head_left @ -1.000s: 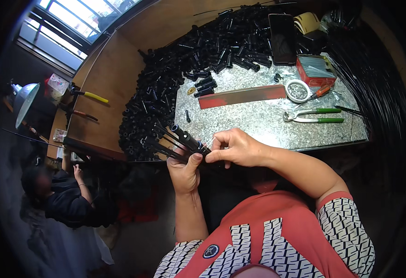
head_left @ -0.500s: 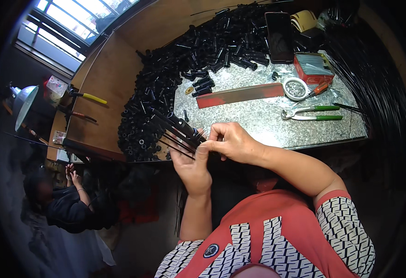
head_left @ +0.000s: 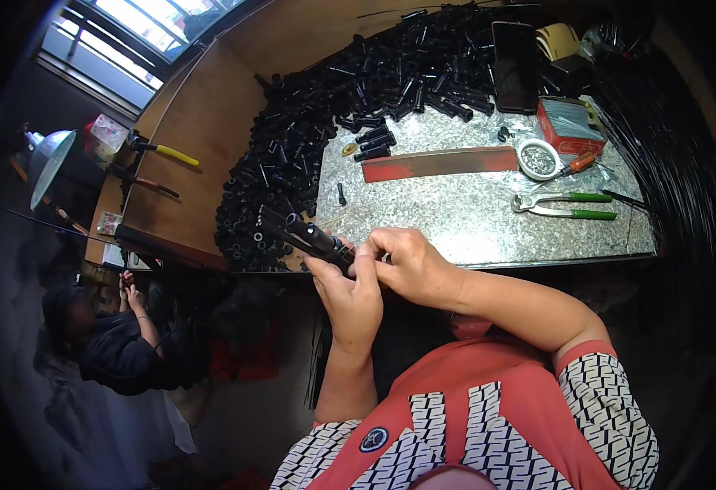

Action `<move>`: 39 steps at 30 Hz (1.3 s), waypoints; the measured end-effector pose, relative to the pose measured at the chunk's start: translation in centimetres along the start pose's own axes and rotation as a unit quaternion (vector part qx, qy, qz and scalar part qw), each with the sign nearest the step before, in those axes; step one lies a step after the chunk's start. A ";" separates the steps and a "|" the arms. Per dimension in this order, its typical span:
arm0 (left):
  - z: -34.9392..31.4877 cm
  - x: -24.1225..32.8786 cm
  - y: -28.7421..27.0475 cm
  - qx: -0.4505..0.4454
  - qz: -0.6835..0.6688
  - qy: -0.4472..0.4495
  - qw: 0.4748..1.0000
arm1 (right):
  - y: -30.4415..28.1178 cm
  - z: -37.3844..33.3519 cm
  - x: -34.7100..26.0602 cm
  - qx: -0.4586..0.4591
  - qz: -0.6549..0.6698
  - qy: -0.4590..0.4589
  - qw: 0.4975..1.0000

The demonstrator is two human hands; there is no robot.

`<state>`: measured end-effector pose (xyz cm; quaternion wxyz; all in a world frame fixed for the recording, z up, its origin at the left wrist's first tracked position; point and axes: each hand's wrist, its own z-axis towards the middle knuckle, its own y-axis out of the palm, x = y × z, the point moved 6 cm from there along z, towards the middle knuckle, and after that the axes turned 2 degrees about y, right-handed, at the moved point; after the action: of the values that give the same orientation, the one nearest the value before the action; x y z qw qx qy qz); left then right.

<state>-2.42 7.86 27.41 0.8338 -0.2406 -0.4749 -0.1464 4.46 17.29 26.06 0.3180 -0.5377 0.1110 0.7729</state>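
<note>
Over the near left edge of the worktop, my left hand (head_left: 348,302) is closed around a bundle of black tubes (head_left: 315,237). The bundle is tilted, its open ends toward the far left; thinner black rods lie along it. My right hand (head_left: 415,265) is closed, thumb and fingers pinched at the near end of the bundle against my left thumb. Whatever lies between those fingertips is hidden. A small black pin-like piece (head_left: 342,193) lies on the speckled stone slab (head_left: 440,216) just beyond the bundle.
Black tubular parts (head_left: 284,155) pile up behind and left of a red-and-brown bar (head_left: 440,162). Rightward are green-handled pincers (head_left: 566,205), a white bowl (head_left: 539,160) of small metal bits, a red box (head_left: 570,126), a phone (head_left: 515,67) and long black rods (head_left: 664,147). Another person (head_left: 121,343) sits at left.
My left fingers have folded round the bundle; the thin rods that fanned across the open palm are now gathered closer. My right hand stays at its near end. The whole view has shifted slightly.
</note>
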 end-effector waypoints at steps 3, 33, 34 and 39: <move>0.2 -0.3 -0.3 -0.008 -0.035 0.011 0.999 | -0.2 -0.3 -0.5 -0.009 0.009 -0.032 0.999; 0.6 -0.7 -0.3 -0.084 -0.180 -0.005 0.980 | -0.1 0.7 2.8 -0.120 0.107 0.111 0.981; 0.6 -0.6 -0.3 -0.089 -0.185 -0.003 0.979 | -0.1 0.6 2.8 -0.124 0.112 0.118 0.979; 0.3 -0.8 -0.7 -0.097 -0.176 0.002 0.980 | 0.1 0.6 2.5 -0.134 0.104 0.106 0.980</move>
<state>-3.30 7.46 27.03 0.7686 -0.2321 -0.4918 -0.3369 3.35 18.47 24.05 0.1476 -0.6398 0.0948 0.7483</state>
